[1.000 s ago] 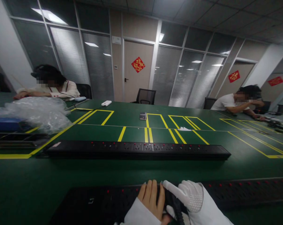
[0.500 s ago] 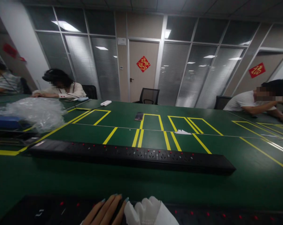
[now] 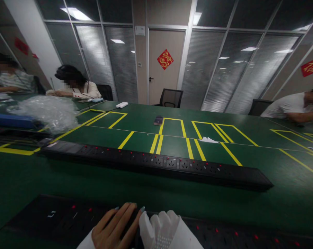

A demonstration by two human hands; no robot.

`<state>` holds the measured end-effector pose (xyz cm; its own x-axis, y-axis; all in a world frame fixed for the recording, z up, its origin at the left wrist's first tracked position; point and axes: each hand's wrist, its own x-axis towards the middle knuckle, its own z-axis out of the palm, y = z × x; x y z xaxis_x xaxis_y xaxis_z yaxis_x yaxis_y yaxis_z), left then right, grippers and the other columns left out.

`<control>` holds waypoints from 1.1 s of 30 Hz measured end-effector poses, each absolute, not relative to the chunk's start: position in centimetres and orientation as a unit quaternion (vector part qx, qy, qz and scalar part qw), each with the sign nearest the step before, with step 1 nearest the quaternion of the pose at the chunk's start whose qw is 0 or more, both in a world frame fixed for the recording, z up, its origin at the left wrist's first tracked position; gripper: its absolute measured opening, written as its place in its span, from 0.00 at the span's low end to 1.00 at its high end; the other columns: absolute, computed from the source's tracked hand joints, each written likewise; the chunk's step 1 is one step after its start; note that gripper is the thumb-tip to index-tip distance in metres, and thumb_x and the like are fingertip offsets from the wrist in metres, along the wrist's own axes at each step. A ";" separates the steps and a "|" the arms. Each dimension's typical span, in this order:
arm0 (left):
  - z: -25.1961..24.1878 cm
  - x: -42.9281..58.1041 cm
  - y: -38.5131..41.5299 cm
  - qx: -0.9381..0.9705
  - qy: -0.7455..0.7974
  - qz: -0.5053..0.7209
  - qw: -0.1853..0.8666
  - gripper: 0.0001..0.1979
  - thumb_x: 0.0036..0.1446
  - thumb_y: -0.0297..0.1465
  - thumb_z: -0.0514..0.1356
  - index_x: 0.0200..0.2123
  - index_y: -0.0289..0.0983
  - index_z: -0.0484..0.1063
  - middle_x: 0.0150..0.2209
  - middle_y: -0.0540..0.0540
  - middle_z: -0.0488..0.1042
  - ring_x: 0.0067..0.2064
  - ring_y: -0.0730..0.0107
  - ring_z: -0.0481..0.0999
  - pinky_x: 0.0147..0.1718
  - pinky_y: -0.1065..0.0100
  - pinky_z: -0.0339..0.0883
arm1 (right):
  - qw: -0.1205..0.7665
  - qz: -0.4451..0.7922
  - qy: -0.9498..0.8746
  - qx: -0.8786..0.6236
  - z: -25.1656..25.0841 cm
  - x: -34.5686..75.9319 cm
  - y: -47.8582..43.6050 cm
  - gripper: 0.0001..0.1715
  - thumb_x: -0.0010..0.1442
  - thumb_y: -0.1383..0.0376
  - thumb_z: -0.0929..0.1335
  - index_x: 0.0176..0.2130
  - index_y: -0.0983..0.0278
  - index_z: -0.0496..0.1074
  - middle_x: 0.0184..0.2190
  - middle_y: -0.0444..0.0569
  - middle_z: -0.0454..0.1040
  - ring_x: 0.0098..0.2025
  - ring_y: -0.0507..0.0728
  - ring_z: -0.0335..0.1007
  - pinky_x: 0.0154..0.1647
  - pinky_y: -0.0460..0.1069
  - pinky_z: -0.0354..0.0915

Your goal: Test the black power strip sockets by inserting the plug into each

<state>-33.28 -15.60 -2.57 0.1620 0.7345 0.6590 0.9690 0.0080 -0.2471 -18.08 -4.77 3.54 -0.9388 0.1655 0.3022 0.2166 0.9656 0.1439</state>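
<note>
My left hand (image 3: pixel 118 225), bare with pale blue nails, is at the bottom centre. Its fingers are stretched out and a little apart over the near black power strip (image 3: pixel 55 214), and I see nothing gripped in them. Close to its right is my right hand (image 3: pixel 160 230) in a white glove with a dotted palm. The gloved fingers are bent and pressed together, and what they hold, if anything, is hidden. The near strip runs under both hands. Beyond it, a second long black power strip (image 3: pixel 156 165) lies across the green table (image 3: pixel 94 186).
Yellow tape (image 3: pixel 173 119) marks rectangles on the table. Further off are a phone (image 3: pixel 158 120), crumpled white paper (image 3: pixel 208 139), a white device (image 3: pixel 122 104), clear plastic wrap (image 3: pixel 50 110) and a blue object (image 3: pixel 11 120). Three people sit beyond, near an empty chair (image 3: pixel 171 98).
The view has tilted down and turned slightly left, so more of the near strip and of my hands shows. Both hands stay side by side in much the same pose.
</note>
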 end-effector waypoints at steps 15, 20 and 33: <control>-3.0 -33.2 -15.7 -0.688 -0.636 -0.175 0.303 0.26 0.60 0.45 0.42 0.51 0.41 0.68 0.47 0.42 0.73 0.49 0.59 0.70 0.46 0.61 0.58 | 0.193 -0.133 -0.969 -0.082 2.8 -18.1 -4.5 0.15 0.59 0.58 0.62 0.43 0.65 0.61 0.23 0.44 0.70 0.21 0.53 0.64 0.20 0.48 0.48; -2.8 -32.9 -15.3 -0.671 -0.628 -0.205 0.337 0.18 0.62 0.34 0.44 0.48 0.40 0.70 0.44 0.44 0.75 0.47 0.63 0.72 0.46 0.64 0.59 | 0.226 -0.151 -0.959 -0.084 2.7 -18.3 -4.4 0.13 0.60 0.59 0.61 0.42 0.64 0.63 0.22 0.43 0.69 0.20 0.52 0.63 0.20 0.49 0.47; -2.7 -33.9 -15.2 -0.726 -0.587 -0.207 0.293 0.27 0.56 0.46 0.47 0.49 0.33 0.69 0.49 0.39 0.72 0.52 0.57 0.67 0.49 0.62 0.55 | 0.248 -0.203 -0.940 -0.120 3.4 -17.9 -6.6 0.26 0.59 0.52 0.58 0.49 0.66 0.63 0.25 0.48 0.68 0.21 0.54 0.60 0.22 0.50 0.47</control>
<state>-33.89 -15.23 -2.70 0.2253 0.7314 0.6437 0.9733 -0.1392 -0.1824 -17.94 -6.64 3.36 -0.8482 0.1237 0.5151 0.3255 0.8889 0.3225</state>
